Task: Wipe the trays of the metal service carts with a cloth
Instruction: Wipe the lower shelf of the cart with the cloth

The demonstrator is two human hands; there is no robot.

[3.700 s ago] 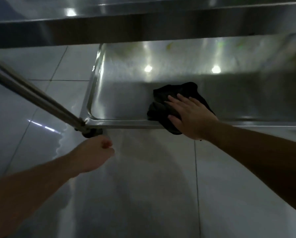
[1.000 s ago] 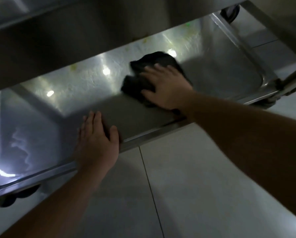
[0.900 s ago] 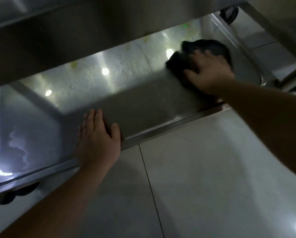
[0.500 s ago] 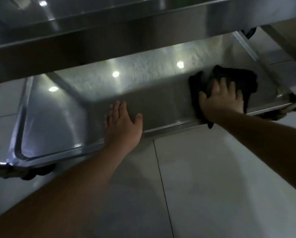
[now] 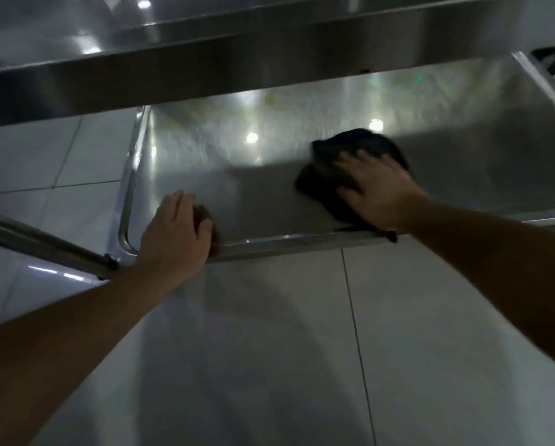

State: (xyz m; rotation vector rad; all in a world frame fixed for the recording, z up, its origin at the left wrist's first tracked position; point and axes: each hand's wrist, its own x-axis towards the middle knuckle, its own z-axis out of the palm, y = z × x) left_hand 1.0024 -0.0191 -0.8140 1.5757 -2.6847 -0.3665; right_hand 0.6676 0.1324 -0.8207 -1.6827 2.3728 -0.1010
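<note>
The lower tray [image 5: 289,241] of a steel service cart lies low in front of me, shiny and shallow. A dark cloth [image 5: 334,156] is bunched on the tray floor near its front rim, right of centre. My right hand [image 5: 377,189] presses flat on top of the cloth, fingers spread and pointing left. My left hand [image 5: 176,235] rests on the tray's front rim near the left corner, palm down, fingers reaching into the tray and holding nothing.
The cart's upper tray [image 5: 237,59] overhangs the back of the lower tray. A cart post [image 5: 44,244] slants in from the left to the front left corner. A caster [image 5: 552,61] shows at the far right. Pale tiled floor [image 5: 269,349] spreads below.
My right hand has dragged the cloth back from the tray's right end toward the middle. My left hand sits nearer the left corner, and the view has swung left.
</note>
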